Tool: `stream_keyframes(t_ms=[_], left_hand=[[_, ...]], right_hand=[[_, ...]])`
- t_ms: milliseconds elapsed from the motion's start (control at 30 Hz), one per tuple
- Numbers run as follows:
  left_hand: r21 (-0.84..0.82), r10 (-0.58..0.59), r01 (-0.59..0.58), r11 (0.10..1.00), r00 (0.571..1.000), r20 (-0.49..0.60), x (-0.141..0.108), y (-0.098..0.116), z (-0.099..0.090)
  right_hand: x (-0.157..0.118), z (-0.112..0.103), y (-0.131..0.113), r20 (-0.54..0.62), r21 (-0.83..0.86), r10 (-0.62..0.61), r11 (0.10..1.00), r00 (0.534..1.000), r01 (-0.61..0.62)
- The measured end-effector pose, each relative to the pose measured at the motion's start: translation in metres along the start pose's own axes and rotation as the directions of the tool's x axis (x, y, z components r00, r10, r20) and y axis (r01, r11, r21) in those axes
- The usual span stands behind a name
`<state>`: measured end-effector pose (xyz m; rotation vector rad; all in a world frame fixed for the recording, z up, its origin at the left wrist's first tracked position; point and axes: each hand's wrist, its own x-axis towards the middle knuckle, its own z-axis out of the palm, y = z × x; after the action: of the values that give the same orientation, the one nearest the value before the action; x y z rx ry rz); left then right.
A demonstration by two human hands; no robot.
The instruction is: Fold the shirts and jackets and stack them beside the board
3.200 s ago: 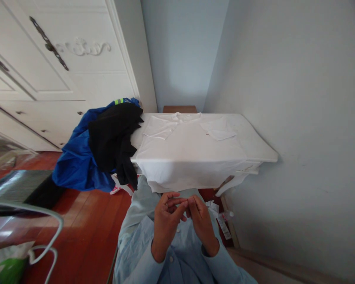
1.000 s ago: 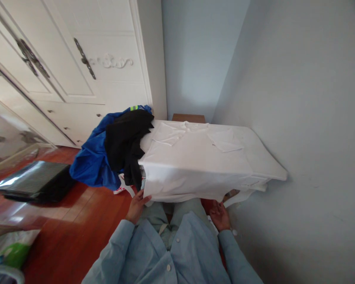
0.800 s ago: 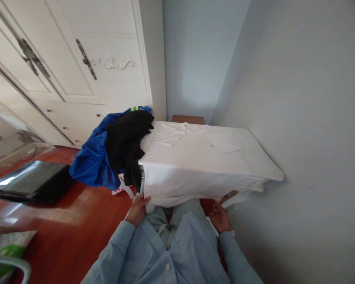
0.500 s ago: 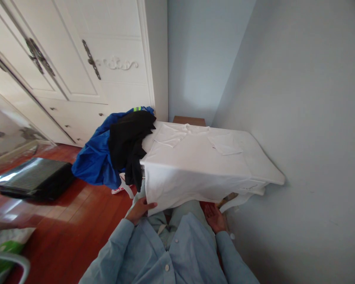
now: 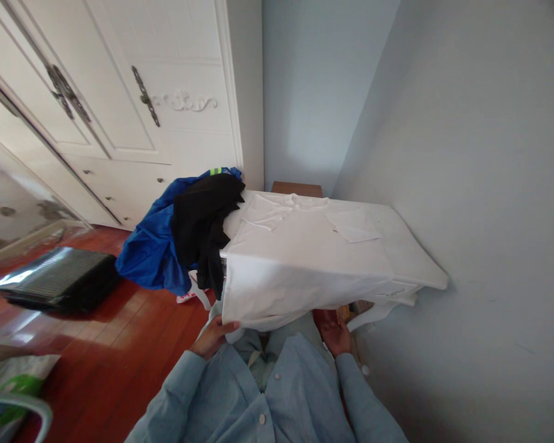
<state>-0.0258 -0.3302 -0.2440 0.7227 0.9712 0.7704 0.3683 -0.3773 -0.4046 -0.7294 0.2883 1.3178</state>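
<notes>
A white T-shirt (image 5: 300, 246) lies spread over a white table (image 5: 410, 249), its collar and sleeves on the top and its lower half draped over the near edge. My left hand (image 5: 212, 337) pinches the bottom left corner of the shirt between thumb and fingers. Under the right end of the hem, beside a curved table leg, is my right hand (image 5: 335, 334). Its palm faces up with fingers loosely extended in shadow, and no object shows in it.
Black clothing (image 5: 203, 215) and a blue garment (image 5: 152, 240) hang over the table's left end. White wardrobes (image 5: 189, 49) stand behind, and a grey wall (image 5: 498, 184) touches the right end. A black ridged case (image 5: 60, 277) and a plastic bag (image 5: 23, 384) are on the left.
My left hand has shifted slightly left and up with the shirt corner, folding the hem a little. My right hand has moved slightly up, closer under the hem. The view has shifted slightly.
</notes>
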Motion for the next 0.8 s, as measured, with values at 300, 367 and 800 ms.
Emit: stream_keyframes(t_ms=[300,367,800], left_hand=[[-0.083,-0.037,0.034,0.996,0.999,-0.035,-0.007,0.011,0.01],[-0.09,-0.039,0.036,0.995,0.999,-0.024,-0.008,0.013,0.011],[-0.139,0.016,-0.006,0.99,0.997,0.071,-0.019,0.022,0.001]], right_hand=[[-0.004,-0.01,0.002,-0.068,-0.089,-0.005,0.996,0.998,-0.001],[-0.001,-0.012,0.004,-0.105,-0.128,0.009,0.991,0.994,-0.023],[0.019,0.013,0.007,-0.052,-0.158,-0.003,0.987,0.999,-0.005]])
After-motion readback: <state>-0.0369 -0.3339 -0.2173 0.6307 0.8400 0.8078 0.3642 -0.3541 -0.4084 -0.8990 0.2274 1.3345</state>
